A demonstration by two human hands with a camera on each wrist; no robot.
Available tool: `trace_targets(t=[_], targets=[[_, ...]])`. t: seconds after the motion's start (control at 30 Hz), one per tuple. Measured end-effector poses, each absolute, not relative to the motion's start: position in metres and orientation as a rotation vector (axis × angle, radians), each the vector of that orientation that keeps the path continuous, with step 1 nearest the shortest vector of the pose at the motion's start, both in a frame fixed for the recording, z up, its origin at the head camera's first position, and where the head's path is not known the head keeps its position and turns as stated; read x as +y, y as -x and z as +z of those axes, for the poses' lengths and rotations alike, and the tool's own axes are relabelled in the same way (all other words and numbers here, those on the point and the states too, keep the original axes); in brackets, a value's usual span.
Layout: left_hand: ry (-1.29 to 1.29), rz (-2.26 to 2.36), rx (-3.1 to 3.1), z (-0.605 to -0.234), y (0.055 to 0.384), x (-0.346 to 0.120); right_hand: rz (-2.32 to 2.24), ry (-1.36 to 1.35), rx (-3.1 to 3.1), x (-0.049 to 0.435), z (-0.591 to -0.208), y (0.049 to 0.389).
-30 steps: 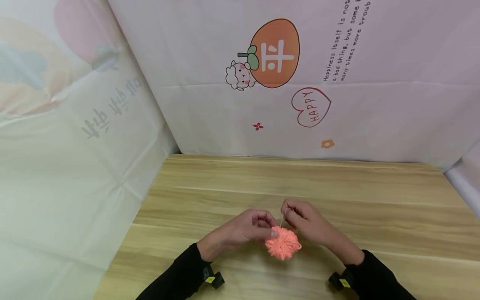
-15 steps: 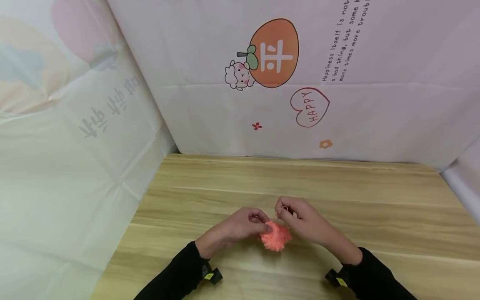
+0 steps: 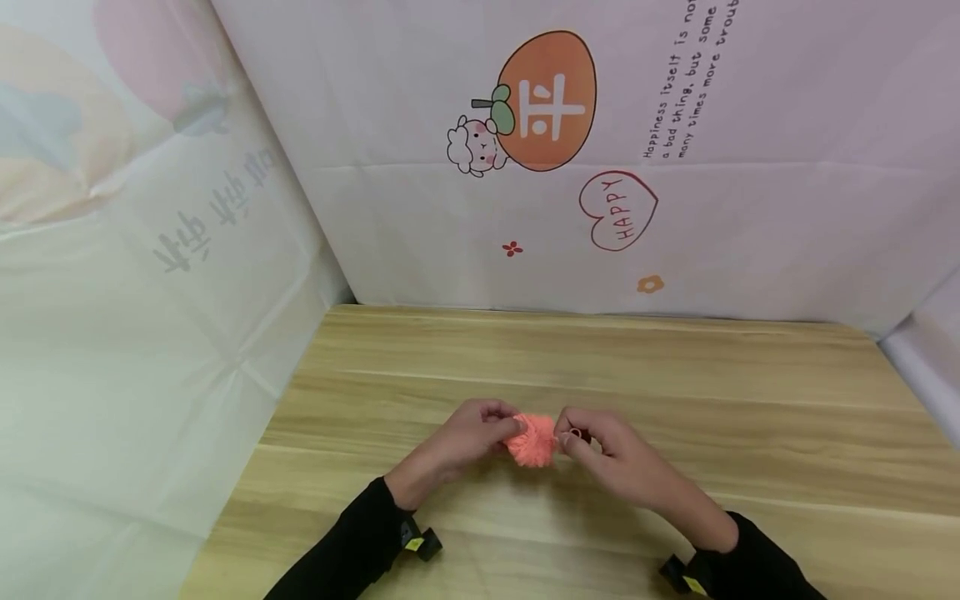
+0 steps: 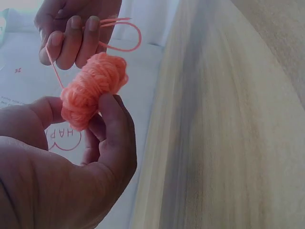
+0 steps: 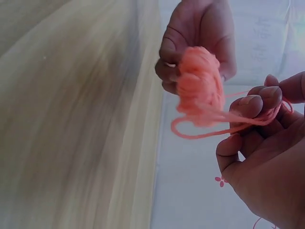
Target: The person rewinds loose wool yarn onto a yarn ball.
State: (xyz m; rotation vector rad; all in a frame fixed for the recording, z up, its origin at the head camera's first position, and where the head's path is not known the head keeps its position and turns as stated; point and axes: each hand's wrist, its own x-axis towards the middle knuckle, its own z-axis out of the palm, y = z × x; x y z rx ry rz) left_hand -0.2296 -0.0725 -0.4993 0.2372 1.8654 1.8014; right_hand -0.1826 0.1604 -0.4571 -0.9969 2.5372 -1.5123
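A small coral-pink yarn ball [image 3: 533, 442], thick and wound in strands, is held above the table. My left hand [image 3: 472, 439] pinches it between thumb and fingers at its left side; the left wrist view shows this grip on the yarn ball [image 4: 93, 88] closely. My right hand [image 3: 617, 457], just to the right of it, grips the loose yarn end with curled fingers. From that hand [image 5: 271, 148] a taut strand runs to the ball, and a loop of yarn [image 5: 198, 135] hangs out in the right wrist view.
Under both hands spreads a wood-grain table [image 3: 420, 350]. A white printed cloth [image 3: 420, 242] hangs behind its far edge, and another cloth [image 3: 150, 375] covers the left side. Each black sleeve carries a small wrist camera [image 3: 423, 543].
The yarn ball has moved left and up in the head view with my left hand, turning as it goes. My right hand has shifted beside it, its fingers now at the ball's right edge.
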Motion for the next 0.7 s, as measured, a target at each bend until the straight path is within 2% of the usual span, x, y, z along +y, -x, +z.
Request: trace_targets(t=[0.33,0.7], targets=[[-0.217,2.033,1.795,-0.494,0.236,-0.071,-1.543,1.031,2.477,0.16,-0.47,0.179],[-0.328,2.234,1.644,-0.484,0.236,-0.067,-1.575,0.963,2.387,0.162,-0.482,0.179]])
